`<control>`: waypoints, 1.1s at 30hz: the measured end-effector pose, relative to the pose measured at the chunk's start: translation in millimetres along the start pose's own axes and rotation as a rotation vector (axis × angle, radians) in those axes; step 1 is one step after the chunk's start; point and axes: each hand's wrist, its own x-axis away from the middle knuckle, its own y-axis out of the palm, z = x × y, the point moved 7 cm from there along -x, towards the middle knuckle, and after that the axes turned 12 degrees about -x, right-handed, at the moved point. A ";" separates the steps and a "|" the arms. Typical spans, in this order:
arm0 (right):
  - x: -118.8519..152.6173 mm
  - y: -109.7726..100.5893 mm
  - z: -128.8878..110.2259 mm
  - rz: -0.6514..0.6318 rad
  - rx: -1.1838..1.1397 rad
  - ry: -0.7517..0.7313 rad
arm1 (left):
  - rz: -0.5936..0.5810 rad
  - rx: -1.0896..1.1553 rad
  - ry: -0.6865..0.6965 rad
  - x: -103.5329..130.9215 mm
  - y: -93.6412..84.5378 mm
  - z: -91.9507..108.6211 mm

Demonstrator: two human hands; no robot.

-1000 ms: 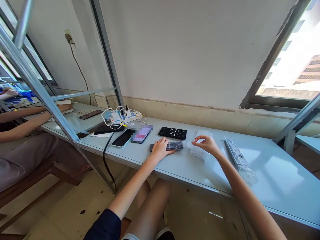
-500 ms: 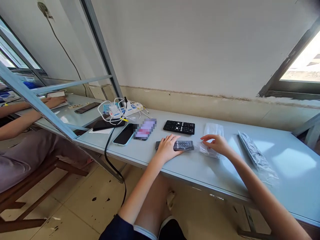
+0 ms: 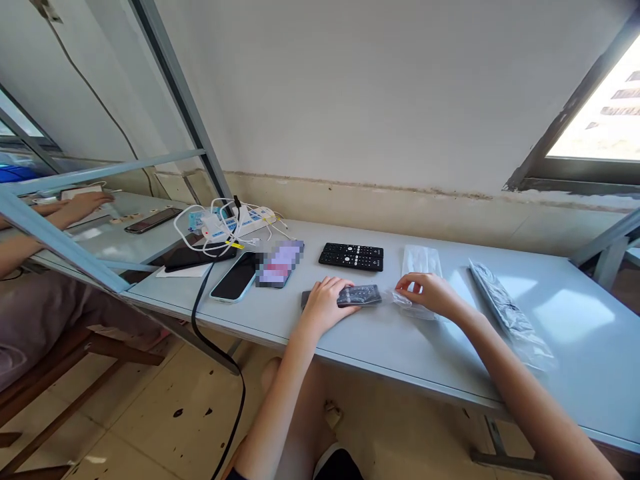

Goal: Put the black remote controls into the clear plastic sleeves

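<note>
My left hand (image 3: 326,303) lies over a dark remote control (image 3: 366,295) in a clear plastic sleeve, fingers wrapped across it and pressing it to the table. The remote's right half shows; my palm hides most of the left. To its right, my right hand (image 3: 429,292) pinches the loose end of the clear plastic sleeve (image 3: 396,297) between thumb and fingers. Just behind and partly under this hand lies an empty clear plastic bag (image 3: 421,259). Two bare black remotes (image 3: 351,257) rest side by side beyond my left hand.
Right of my right forearm lies another plastic-wrapped bundle (image 3: 500,303). Phones (image 3: 239,277) and a power strip (image 3: 250,221) with tangled white cables sit at the left. A black cable (image 3: 197,319) hangs over the table edge. Beyond the metal frame (image 3: 60,233) another person's hands show.
The view has swung slightly to the right. My right hand's fingers have closed together at the sleeve's end. My left hand stays on the wrapped remote.
</note>
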 end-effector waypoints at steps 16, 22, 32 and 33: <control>2.7 -23.0 0.6 0.141 0.048 -0.258 | 0.219 0.038 -0.036 -0.1 -8.9 -4.9; -0.9 -7.9 -5.7 0.083 -0.161 -0.314 | 0.188 0.026 -0.067 -0.2 -6.5 -6.8; -1.6 -5.6 -3.8 0.106 0.110 -0.222 | 0.187 0.027 -0.065 -0.5 -5.1 -7.6; -1.2 -6.4 -3.6 0.115 0.135 -0.216 | 0.184 0.029 -0.060 -0.6 -5.2 -7.3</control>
